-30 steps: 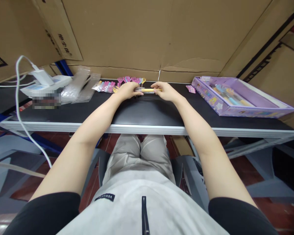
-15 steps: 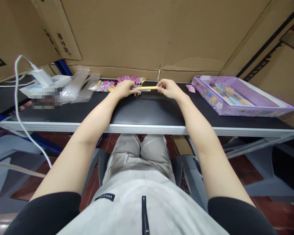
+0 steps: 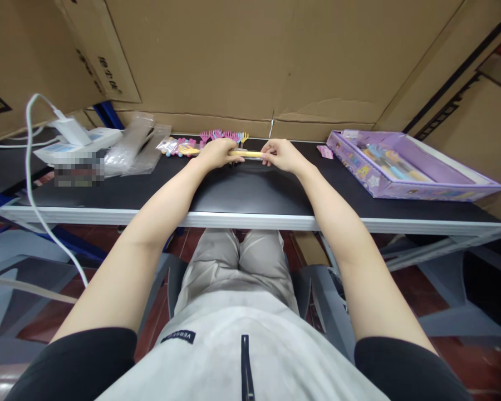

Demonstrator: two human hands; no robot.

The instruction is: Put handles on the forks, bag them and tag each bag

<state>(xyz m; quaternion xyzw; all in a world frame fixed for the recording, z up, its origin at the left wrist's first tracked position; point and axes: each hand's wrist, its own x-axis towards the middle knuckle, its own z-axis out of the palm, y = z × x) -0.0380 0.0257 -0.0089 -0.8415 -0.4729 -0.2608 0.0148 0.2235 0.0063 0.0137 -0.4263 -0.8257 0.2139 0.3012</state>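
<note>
My left hand [image 3: 217, 153] is closed around a slim yellow pen [image 3: 248, 153] near the back of the table. The fingertips of my right hand [image 3: 280, 153] pinch its right end. Clear plastic shows along the pen between my hands. Left of my left hand a yellow fork-like top [image 3: 187, 149] sticks out; whether it belongs to the same pen is hidden by the hand. Behind my left hand lie several pens with pink, blue and yellow hand-shaped tops [image 3: 223, 135]. More pink pieces [image 3: 173, 146] lie to the left, partly under clear plastic.
Clear plastic bags [image 3: 129, 150] lie on the left, beside a white power strip [image 3: 102, 135] with a plugged-in charger [image 3: 74, 131] and its cable. At right stands an open purple box [image 3: 421, 190] holding coloured pens. A small pink packet [image 3: 325, 151] lies near it. Cardboard [image 3: 275, 61] walls the back.
My right hand has moved slightly left and down, closer to my left hand. Less of the yellow pen shows between them. The yellow fork-like top sticks out further left.
</note>
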